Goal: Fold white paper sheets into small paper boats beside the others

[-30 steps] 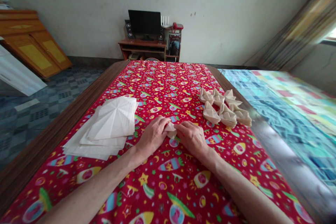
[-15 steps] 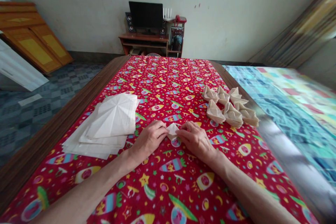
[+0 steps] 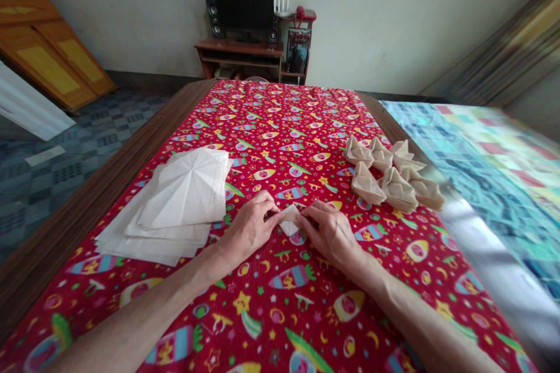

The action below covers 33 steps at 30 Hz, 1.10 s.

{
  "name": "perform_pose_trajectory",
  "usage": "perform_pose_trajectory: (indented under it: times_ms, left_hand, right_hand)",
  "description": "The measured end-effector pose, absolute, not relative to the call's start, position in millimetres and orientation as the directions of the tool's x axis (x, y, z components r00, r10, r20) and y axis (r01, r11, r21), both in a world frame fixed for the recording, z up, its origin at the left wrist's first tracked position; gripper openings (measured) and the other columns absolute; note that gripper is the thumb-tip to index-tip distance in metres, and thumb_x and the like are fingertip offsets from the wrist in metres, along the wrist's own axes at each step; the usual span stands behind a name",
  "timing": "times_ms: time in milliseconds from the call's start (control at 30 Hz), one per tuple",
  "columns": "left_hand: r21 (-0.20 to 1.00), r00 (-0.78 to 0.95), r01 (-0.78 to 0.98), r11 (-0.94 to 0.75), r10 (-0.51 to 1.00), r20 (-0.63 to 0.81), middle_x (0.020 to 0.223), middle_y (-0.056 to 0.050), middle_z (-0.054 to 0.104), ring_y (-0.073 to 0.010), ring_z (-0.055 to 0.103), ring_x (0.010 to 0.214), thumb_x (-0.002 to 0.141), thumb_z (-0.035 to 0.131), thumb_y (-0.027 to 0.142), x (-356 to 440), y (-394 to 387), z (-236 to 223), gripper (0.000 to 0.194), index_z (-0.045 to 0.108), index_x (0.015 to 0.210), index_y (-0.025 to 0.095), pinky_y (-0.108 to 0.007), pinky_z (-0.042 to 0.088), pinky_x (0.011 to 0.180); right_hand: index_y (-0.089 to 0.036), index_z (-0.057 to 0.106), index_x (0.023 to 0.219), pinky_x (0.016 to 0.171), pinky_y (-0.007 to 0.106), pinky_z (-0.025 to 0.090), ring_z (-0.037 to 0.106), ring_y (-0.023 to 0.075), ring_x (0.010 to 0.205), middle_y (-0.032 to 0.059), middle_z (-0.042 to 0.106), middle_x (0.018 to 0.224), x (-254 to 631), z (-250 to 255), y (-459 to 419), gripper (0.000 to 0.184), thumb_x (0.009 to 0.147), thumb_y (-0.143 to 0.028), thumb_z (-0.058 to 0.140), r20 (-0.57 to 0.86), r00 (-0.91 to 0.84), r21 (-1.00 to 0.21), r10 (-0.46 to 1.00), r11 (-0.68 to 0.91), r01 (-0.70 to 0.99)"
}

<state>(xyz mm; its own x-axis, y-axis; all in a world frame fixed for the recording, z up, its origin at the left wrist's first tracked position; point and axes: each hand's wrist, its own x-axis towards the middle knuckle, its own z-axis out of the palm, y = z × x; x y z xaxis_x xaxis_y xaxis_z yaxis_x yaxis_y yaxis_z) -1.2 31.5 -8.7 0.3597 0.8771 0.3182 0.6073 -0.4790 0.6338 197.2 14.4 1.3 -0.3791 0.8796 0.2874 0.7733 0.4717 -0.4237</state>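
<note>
A small folded piece of white paper (image 3: 289, 221) lies low over the red patterned cloth, between my two hands. My left hand (image 3: 256, 222) pinches its left corner between thumb and fingers. On the opposite corner, the fingers of my right hand (image 3: 330, 230) are closed in the same way. To the left rests a loose stack of creased white paper sheets (image 3: 188, 186), the top one marked with folds fanning out from a point. Several folded paper shapes (image 3: 398, 189), nested in thick bundles, stand in two rows at the right.
The red cloth (image 3: 289, 280) covers a table with brown wooden edges (image 3: 144, 140). Beyond its far end stands a desk (image 3: 240, 49) with a monitor (image 3: 242, 6), speakers and a red telephone (image 3: 305, 13). A bed-like surface with a blue patterned cover (image 3: 472, 175) adjoins on the right.
The view has tipped down slightly. Both hands keep hold of the small paper, whose visible faces and creases now look different. The stack and folded bundles stay in place on the cloth.
</note>
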Motion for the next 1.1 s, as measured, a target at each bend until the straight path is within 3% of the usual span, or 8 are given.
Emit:
perform_pose_trajectory:
  times_ms: [167, 333, 433, 667, 900, 1100]
  left_hand:
    - [0.573, 0.363, 0.659, -0.488, 0.873, 0.327, 0.079, -0.001, 0.050, -0.0131, 0.053, 0.073, 0.088, 0.056, 0.022, 0.0, 31.7, -10.9, 0.019, 0.053, 0.070, 0.017, -0.025, 0.044, 0.067]
    - [0.436, 0.394, 0.740, -0.512, 0.856, 0.335, 0.080, -0.002, 0.049, -0.0155, 0.052, 0.077, 0.092, 0.048, 0.025, 3.0, 30.4, -8.0, 0.021, 0.051, 0.073, 0.017, -0.029, 0.046, 0.072]
    - [0.394, 0.397, 0.766, -0.508, 0.856, 0.332, 0.080, -0.001, 0.049, -0.0152, 0.052, 0.076, 0.093, 0.046, 0.028, 3.5, 30.0, -6.2, 0.022, 0.050, 0.074, 0.018, -0.029, 0.046, 0.071]
    - [0.415, 0.357, 0.777, -0.474, 0.874, 0.330, 0.078, 0.000, 0.048, -0.0146, 0.051, 0.073, 0.090, 0.052, 0.032, 5.7, 32.4, -5.6, 0.023, 0.049, 0.072, 0.018, -0.028, 0.044, 0.068]
    - [0.403, 0.320, 0.814, -0.420, 0.901, 0.293, 0.083, 0.000, 0.051, -0.0166, 0.055, 0.078, 0.080, 0.066, 0.030, -0.7, 32.1, -2.5, 0.017, 0.052, 0.078, 0.020, -0.029, 0.043, 0.069]
    - [0.564, 0.353, 0.677, -0.474, 0.881, 0.316, 0.088, -0.001, 0.056, -0.0158, 0.057, 0.083, 0.084, 0.059, 0.018, -11.2, 34.7, -10.1, 0.004, 0.061, 0.083, 0.020, -0.028, 0.046, 0.075]
  right_hand:
    - [-0.019, 0.058, 0.075, 0.065, 0.023, 0.038, 0.053, 0.0130, 0.068, 0.0026, 0.057, 0.074, 193.3, 2.7, 13.5, 0.022, 0.092, -0.029, 0.048, 0.305, -0.373, -0.327, 0.876, 0.464, 0.824]
    - [-0.020, 0.055, 0.074, 0.065, 0.026, 0.037, 0.053, 0.0148, 0.068, 0.0031, 0.057, 0.073, 191.6, 2.5, 14.8, 0.022, 0.093, -0.029, 0.046, 0.309, -0.400, -0.191, 0.863, 0.469, 0.862]
    - [-0.020, 0.055, 0.074, 0.064, 0.026, 0.036, 0.053, 0.0147, 0.067, 0.0028, 0.057, 0.072, 191.5, 2.0, 15.8, 0.023, 0.093, -0.031, 0.046, 0.315, -0.410, -0.169, 0.856, 0.476, 0.863]
    - [-0.020, 0.054, 0.074, 0.061, 0.025, 0.034, 0.053, 0.0126, 0.064, 0.0022, 0.058, 0.072, 190.9, 4.3, 18.0, 0.028, 0.092, -0.040, 0.049, 0.297, -0.388, -0.204, 0.873, 0.455, 0.867]
    - [-0.020, 0.054, 0.073, 0.058, 0.024, 0.033, 0.051, 0.0114, 0.061, -0.0002, 0.058, 0.071, 194.4, 5.7, 20.2, 0.023, 0.089, -0.037, 0.054, 0.286, -0.394, -0.269, 0.873, 0.468, 0.842]
    - [-0.020, 0.056, 0.077, 0.064, 0.024, 0.035, 0.053, 0.0126, 0.068, 0.0006, 0.058, 0.075, 196.6, 1.0, 15.7, 0.018, 0.090, -0.032, 0.053, 0.320, -0.388, -0.300, 0.864, 0.481, 0.823]
